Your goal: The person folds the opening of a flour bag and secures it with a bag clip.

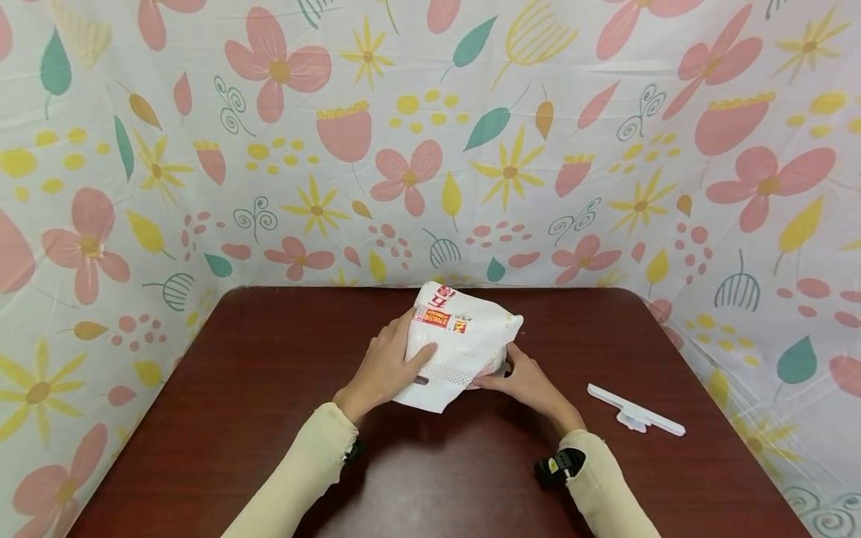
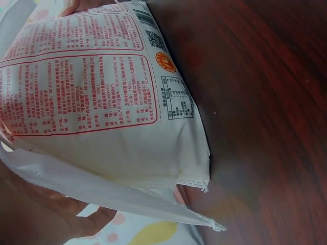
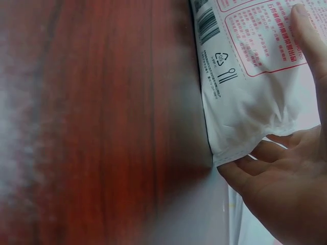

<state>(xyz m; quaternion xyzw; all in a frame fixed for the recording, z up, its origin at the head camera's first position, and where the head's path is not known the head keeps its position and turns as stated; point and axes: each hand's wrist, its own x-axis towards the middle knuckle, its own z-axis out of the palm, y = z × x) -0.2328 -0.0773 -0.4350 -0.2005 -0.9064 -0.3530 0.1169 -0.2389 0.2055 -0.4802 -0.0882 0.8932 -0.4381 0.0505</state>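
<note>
Hands, left [image 1: 390,366] and right [image 1: 521,381], grip the white bag [image 1: 460,340] from 9 and 3 o'clock; loose folded end could spring open.

Left hand [image 1: 386,366] and right hand [image 1: 521,381] hold white bag [image 1: 464,336] near white clip [image 1: 635,411].
</note>
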